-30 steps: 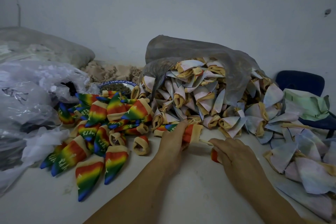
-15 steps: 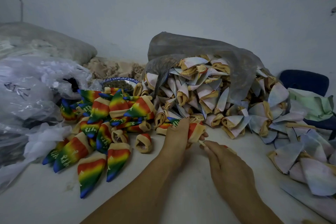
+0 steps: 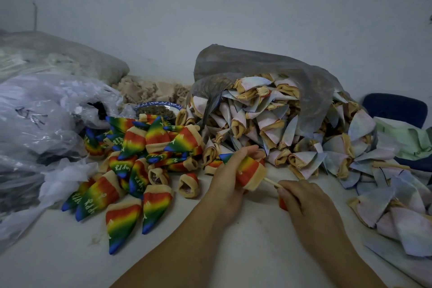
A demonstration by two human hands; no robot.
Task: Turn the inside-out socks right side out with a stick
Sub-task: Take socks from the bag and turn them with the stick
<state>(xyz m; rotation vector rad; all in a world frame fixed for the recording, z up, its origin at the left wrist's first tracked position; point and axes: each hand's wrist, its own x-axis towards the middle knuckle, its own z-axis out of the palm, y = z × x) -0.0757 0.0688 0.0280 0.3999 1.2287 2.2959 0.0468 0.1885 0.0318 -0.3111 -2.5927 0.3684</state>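
Observation:
My left hand (image 3: 228,176) grips a rainbow sock (image 3: 249,172) with a tan cuff, held just above the white table. A thin pale stick (image 3: 272,182) pokes out of the cuff toward my right hand (image 3: 306,206), which pinches its near end; a bit of red shows under that hand. To the left lies a heap of rainbow socks (image 3: 140,159), colours outward. Behind my hands, a big pile of pale inside-out socks (image 3: 268,124) spills from a grey plastic bag (image 3: 257,68).
Crumpled clear plastic bags (image 3: 42,124) fill the left side. A patterned bowl (image 3: 159,110) sits behind the rainbow heap. More pale socks (image 3: 392,206) spread along the right, near green cloth (image 3: 406,135) and a dark blue chair (image 3: 392,107). Bare white table (image 3: 210,252) lies under my forearms.
The sock in my left hand now shows its full rainbow outside with the tan cuff facing my right hand. My right hand has drawn back, exposing the stick between the hands.

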